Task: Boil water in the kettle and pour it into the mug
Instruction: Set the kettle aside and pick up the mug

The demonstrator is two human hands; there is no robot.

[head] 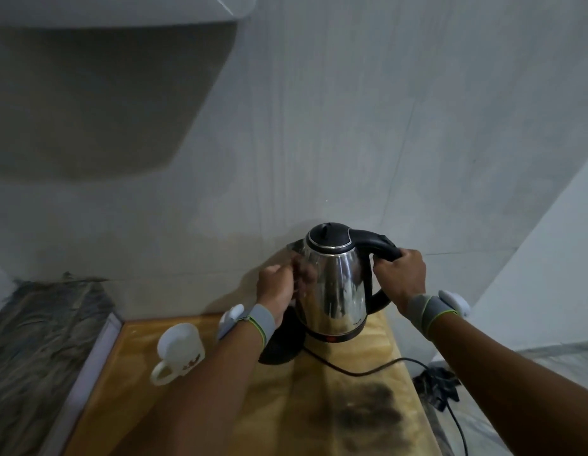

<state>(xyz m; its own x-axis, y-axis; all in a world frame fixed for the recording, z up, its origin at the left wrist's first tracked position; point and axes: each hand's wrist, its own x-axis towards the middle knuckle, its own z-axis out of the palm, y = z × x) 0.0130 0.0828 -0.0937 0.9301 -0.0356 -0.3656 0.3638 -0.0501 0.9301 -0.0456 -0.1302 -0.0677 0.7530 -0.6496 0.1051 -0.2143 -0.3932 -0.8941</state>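
A steel kettle (335,284) with a black lid and handle is near the wall at the back of the wooden table (220,406). My right hand (401,274) grips its handle from the right. My left hand (276,287) rests against the kettle's left side, below the spout. The kettle's bottom sits to the right of its black base (279,347), only partly over it; I cannot tell whether it touches the base. A white mug (180,347) with a red print stands on the table left of the base, handle toward me.
A black cord (351,368) runs from the base across the table to a dark bundle (437,386) off the right edge. A dark stain (365,409) marks the tabletop. A grey marbled surface (39,340) lies to the left, and the wall is close behind.
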